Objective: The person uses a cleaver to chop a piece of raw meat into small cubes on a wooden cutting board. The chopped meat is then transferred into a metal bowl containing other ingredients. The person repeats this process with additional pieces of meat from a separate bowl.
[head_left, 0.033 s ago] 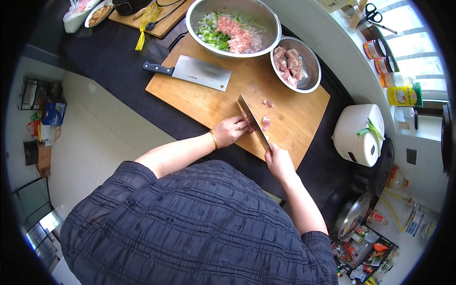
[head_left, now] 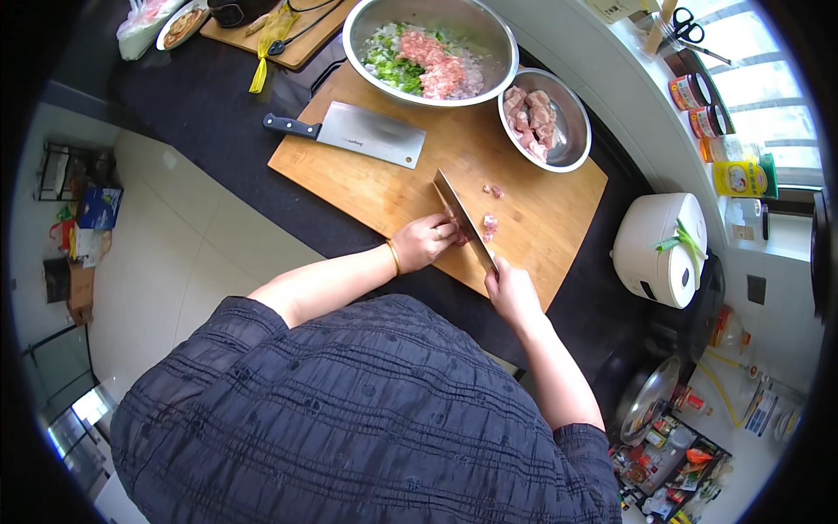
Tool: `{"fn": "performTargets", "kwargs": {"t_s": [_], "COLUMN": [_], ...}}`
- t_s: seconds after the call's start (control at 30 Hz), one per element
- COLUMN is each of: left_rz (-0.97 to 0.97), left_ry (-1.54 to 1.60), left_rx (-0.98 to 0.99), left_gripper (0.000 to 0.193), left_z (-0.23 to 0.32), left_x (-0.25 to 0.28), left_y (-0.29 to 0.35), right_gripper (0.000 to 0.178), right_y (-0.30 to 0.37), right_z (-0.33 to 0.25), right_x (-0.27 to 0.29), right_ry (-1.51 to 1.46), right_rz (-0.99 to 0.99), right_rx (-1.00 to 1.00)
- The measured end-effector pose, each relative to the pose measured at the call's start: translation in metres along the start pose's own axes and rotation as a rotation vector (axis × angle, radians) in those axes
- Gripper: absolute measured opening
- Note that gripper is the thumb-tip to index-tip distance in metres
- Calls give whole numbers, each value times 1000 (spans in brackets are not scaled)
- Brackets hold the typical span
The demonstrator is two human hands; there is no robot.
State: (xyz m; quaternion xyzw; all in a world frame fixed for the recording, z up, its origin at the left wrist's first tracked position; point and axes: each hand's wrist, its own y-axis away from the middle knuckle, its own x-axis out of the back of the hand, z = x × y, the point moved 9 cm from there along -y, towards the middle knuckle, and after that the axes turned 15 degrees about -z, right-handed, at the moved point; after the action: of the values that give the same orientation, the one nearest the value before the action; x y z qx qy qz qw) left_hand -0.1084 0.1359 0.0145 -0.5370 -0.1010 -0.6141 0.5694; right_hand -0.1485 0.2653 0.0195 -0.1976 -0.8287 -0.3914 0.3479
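Note:
My right hand (head_left: 513, 294) is closed around the handle of a kitchen knife (head_left: 469, 225), its blade seen nearly edge-on. Against the left side of that blade, the curled fingers of my left hand (head_left: 423, 241) press a piece of raw meat (head_left: 457, 237) onto the wooden cutting board (head_left: 532, 223). My fingers hide most of this piece. Small cut bits of meat (head_left: 490, 227) lie right of the blade. A broad cleaver (head_left: 371, 135) with a black handle rests flat on the board's far left part.
At the back stands a large steel bowl (head_left: 502, 44) of ground meat, chopped greens and pale diced pieces. A smaller steel bowl (head_left: 576, 131) beside it holds raw meat chunks. A white rice cooker (head_left: 650, 244) with scallion on its lid is at the right.
The knife blade has shifted very slightly to the left. Both hands keep their grip, and the rest looks the same.

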Motion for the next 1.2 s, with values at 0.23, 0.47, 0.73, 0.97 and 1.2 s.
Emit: {"fn": "performTargets", "kwargs": {"t_s": [0.23, 0.47, 0.73, 0.97, 1.2], "left_rz": [-19, -29, -47, -43, -37], "left_ry": [-49, -43, -18, 4, -11], "left_rx": [18, -24, 11, -4, 25], "left_gripper": [19, 21, 22, 24, 26], "left_z": [1, 2, 0, -1, -2], "left_x": [-1, -4, -6, -10, -9], "left_y": [1, -1, 3, 6, 8], "right_gripper": [13, 14, 13, 16, 18], "right_y": [-10, -7, 11, -31, -11], "right_z": [-13, 15, 9, 7, 4], "right_x": [6, -17, -9, -20, -7], "right_ry": [-14, -61, -60, -139, -89], "right_rz": [2, 9, -2, 76, 80], "right_rx": [-6, -16, -1, -29, -23]}}
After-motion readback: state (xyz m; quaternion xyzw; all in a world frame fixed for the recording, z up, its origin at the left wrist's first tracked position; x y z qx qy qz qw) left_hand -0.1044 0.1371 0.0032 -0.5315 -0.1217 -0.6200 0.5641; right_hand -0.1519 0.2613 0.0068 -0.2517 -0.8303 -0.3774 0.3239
